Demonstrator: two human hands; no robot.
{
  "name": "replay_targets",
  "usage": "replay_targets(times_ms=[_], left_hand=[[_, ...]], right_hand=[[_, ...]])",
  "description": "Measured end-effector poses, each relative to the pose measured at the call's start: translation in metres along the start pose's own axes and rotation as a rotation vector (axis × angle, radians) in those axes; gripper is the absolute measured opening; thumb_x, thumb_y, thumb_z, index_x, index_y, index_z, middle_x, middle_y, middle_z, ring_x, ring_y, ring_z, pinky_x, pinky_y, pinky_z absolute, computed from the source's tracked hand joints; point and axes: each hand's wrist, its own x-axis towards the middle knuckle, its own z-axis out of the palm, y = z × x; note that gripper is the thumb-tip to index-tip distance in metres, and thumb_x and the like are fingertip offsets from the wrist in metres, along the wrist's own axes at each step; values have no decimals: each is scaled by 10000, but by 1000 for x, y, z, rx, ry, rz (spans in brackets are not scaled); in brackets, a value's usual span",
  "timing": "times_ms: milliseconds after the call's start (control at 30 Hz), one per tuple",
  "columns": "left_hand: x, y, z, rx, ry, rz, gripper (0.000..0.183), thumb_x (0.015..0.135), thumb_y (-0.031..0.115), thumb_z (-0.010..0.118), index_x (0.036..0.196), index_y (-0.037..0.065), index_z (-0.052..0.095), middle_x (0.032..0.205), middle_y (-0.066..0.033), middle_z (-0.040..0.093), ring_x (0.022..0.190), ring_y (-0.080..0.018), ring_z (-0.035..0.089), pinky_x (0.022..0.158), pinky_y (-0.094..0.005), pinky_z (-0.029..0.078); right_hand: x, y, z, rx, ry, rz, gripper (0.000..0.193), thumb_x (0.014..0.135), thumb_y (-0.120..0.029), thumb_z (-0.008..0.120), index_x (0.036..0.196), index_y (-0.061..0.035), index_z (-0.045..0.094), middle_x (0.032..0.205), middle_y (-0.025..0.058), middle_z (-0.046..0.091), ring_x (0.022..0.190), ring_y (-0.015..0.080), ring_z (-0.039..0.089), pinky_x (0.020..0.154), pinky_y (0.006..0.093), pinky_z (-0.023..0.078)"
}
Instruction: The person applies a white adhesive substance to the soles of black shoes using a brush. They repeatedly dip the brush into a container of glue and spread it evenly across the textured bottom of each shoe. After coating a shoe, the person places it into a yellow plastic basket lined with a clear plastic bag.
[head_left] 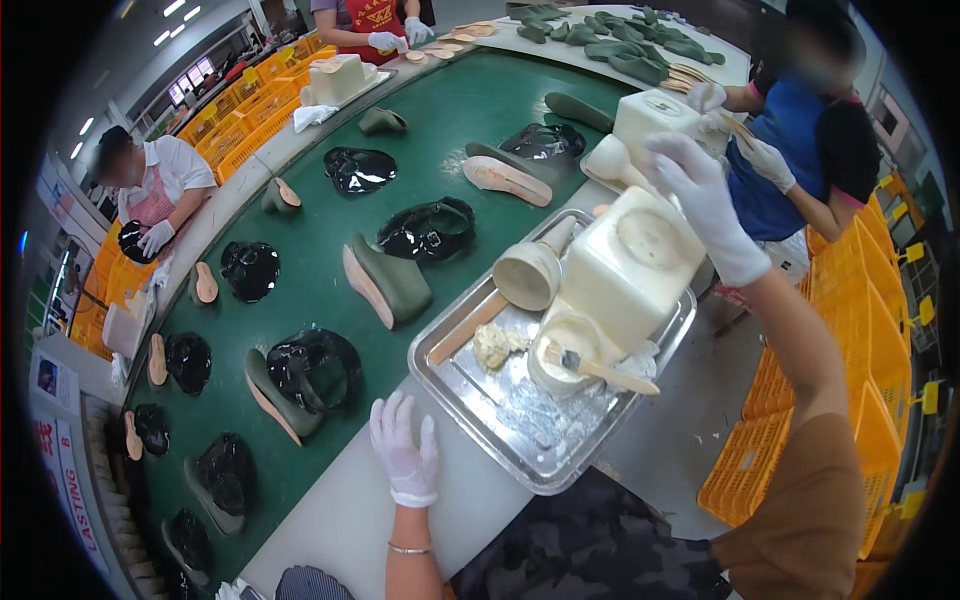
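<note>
Both my hands wear white gloves. My left hand is open, fingers stretched, over the pale near edge of the work surface beside the green belt. Raised above the far right of a metal tray, my right hand has its fingers bent and parted from the thumb, with nothing visible in it. Below it on the tray stands a square cream plastic jug. In front of the jug, a white pot holds a brush. A cream cup leans nearby, next to a yellowish lump.
The green belt carries olive shoe lasts with tan insoles and glossy black uppers. Co-workers stand at the right, far end and left. Orange crates line the right side.
</note>
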Motion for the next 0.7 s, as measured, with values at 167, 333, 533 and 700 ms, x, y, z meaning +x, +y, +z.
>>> replay_targets(times_ms=[167, 333, 533, 700], left_hand=[[-6, -3, 8, -88, 41, -2, 356, 788, 127, 616, 1119, 23, 535, 1176, -155, 516, 1154, -396, 409, 985, -464, 330], [-35, 27, -13, -142, -70, 51, 352, 804, 139, 607, 1127, 23, 530, 1155, -162, 527, 1147, -395, 419, 992, -454, 324], [-121, 45, -82, -351, -165, -146, 367, 798, 113, 618, 1144, 22, 536, 1150, -162, 551, 1146, -349, 467, 1003, -421, 338], [-192, 46, -152, -190, 50, -360, 374, 775, 48, 607, 1140, 6, 538, 1139, -170, 554, 1111, -341, 497, 978, -420, 367]], right_hand=[[-139, -32, -25, 33, 126, 156, 265, 865, -41, 523, 1130, -22, 513, 876, -3, 537, 701, 30, 476, 606, 166, 398], [-217, -14, 2, 213, -99, 423, 576, 775, -120, 657, 1281, -44, 392, 916, 5, 492, 660, 34, 447, 587, 145, 382], [-220, -34, 63, 24, -80, 391, 375, 826, -48, 588, 1190, -39, 497, 1020, 15, 524, 679, 46, 501, 549, 174, 415], [-219, 0, 62, 38, 29, 126, 218, 911, -57, 516, 1120, -7, 556, 927, -14, 520, 747, 48, 454, 660, 166, 386]])
